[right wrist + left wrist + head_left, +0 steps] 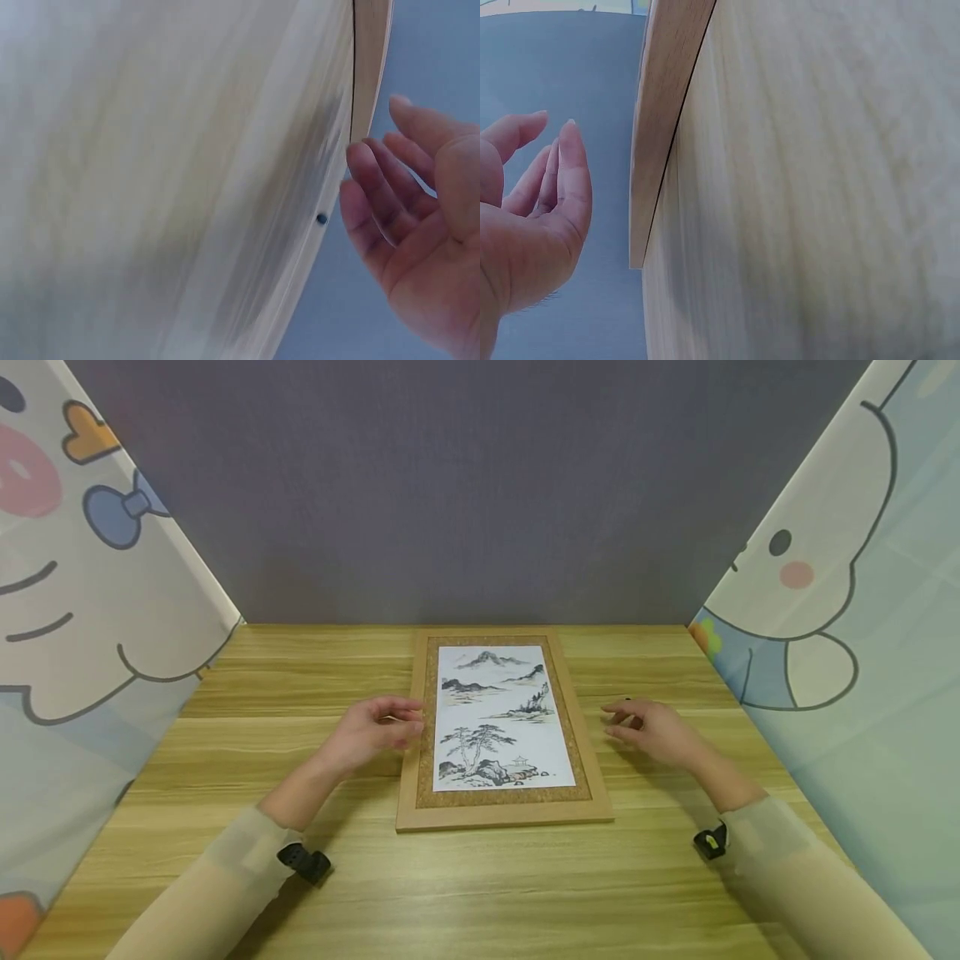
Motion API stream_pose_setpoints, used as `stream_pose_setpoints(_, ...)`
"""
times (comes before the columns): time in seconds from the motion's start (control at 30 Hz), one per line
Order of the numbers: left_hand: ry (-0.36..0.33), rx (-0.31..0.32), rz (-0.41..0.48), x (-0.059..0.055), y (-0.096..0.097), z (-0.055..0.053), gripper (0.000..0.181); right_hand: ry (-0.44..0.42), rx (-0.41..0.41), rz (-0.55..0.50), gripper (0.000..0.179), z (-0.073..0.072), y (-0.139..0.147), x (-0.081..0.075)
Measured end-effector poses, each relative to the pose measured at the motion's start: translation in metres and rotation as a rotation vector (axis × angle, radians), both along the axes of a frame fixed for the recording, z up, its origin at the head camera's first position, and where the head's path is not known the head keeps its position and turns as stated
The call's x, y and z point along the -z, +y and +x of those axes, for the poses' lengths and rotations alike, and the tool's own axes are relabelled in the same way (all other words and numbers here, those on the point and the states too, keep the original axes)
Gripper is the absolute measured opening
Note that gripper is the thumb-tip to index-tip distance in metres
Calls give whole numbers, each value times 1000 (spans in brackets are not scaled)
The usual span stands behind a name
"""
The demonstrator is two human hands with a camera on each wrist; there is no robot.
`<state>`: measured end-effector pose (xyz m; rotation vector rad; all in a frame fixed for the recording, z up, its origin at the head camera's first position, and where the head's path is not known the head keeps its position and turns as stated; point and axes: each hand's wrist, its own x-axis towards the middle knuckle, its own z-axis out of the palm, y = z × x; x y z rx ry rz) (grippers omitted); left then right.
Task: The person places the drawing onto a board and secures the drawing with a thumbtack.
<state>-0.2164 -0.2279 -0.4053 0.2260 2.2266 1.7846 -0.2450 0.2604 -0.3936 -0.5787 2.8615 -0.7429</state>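
A wood-framed cork board [504, 812] lies on the table with a sheet of paper [495, 702] on it, an ink landscape of mountains, trees and a pavilion. My left hand [372, 727] hovers at the board's left edge, fingers loosely bent, fingertips overlapping the frame in the head view; the left wrist view shows a gap between hand [536, 195] and frame [660, 127]. To the right of the board my right hand [660, 731] is held apart from it, fingers relaxed and holding nothing. A small dark round thing [322, 218] lies on the table close to its fingertips.
The wood-grain table [480, 893] runs back to a grey-purple panel [465, 493]. Cartoon-printed walls [75, 610] flank it left and right. Each sleeve bears a dark wrist strap, such as the left strap [303, 862].
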Motion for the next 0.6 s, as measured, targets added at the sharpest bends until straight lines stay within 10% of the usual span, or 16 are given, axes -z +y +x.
stream_pose_setpoints(0.6,163,145,-337,10,-35,-7,66,-12,116,56,41,-42,38,1)
